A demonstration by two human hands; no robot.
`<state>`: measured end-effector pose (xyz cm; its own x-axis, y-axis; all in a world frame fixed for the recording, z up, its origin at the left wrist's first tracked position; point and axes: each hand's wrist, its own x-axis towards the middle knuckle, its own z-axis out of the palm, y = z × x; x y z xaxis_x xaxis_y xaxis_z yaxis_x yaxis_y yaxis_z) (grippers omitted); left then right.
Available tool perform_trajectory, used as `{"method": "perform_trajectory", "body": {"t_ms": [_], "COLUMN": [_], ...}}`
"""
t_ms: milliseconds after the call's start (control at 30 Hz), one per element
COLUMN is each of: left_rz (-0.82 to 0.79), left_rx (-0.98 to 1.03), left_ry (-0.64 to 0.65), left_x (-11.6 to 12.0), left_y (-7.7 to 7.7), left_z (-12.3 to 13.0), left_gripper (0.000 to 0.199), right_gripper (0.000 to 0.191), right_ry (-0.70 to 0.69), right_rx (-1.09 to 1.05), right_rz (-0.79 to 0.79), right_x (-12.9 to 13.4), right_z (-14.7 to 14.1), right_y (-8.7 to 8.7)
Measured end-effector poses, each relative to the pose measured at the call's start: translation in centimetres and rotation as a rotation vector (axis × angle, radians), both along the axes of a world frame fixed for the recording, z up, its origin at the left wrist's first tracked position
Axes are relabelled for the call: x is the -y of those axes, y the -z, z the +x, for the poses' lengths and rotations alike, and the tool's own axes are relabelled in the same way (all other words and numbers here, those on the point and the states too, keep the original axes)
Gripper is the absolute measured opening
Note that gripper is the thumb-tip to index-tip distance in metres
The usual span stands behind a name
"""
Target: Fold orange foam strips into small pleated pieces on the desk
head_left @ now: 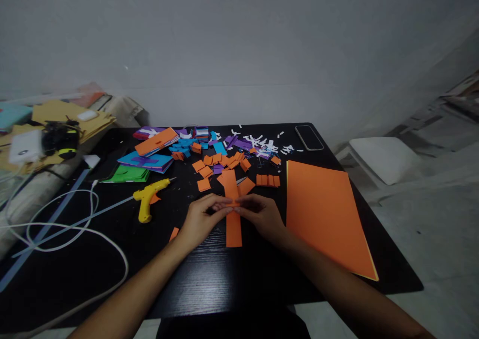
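Near the middle of the black table (209, 284), an orange paper strip (234, 231) runs lengthwise away from me. My left hand (204, 216) pinches the strip's middle from the left, thumb and fingers pressed together. From the right, my right hand (264, 216) pinches the same spot, its fingertips close to the left ones. What lies right between the fingertips is too small to make out. Just beyond the hands lie several small folded orange paper pieces (204, 185). A bit of scissors-like metal shows beside the strip, mostly covered by orange paper.
A yellow glue gun (149, 199) with a glue stick and white cable (112, 239) lies left. Orange sheets (325, 214) are stacked right, with a phone (309, 137) behind. Coloured paper bundles (147, 161) and white scraps (264, 143) lie at the back. A white stool (377, 157) stands right.
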<state>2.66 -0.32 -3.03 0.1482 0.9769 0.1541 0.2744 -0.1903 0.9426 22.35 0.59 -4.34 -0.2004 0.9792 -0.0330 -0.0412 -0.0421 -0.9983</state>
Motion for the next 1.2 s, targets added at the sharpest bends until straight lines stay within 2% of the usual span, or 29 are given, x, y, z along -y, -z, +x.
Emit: {"method": "perform_trajectory", "body": {"t_ms": [300, 600, 833, 967, 1200], "left_rz": [0.161, 0.197, 0.204, 0.216, 0.196], "left_rx": [-0.113, -0.099, -0.094, -0.09, -0.1], "left_ry": [0.012, 0.009, -0.003, 0.005, 0.042], "left_x": [0.15, 0.28, 0.29, 0.25, 0.32], "left_y": [-0.4, -0.45, -0.42, -0.4, -0.21], "left_z": [-0.11, -0.28, -0.08, -0.03, -0.12], "left_gripper": [0.012, 0.009, 0.013, 0.011, 0.012], "right_gripper": [0.018, 0.032, 0.043, 0.04, 0.047], "right_ry": [0.036, -0.052, -0.006, -0.038, -0.07], "right_rx": [0.098, 0.023, -0.045, -0.045, -0.136], "right_rz": [0.13, -0.014, 0.004, -0.013, -0.045], "right_x": [0.11, 0.06, -0.04, -0.08, -0.14], "right_z": [0.03, 0.0, 0.16, 0.24, 0.23], "right_y": [-0.53, -0.38, -0.22, -0.29, -0.36]}}
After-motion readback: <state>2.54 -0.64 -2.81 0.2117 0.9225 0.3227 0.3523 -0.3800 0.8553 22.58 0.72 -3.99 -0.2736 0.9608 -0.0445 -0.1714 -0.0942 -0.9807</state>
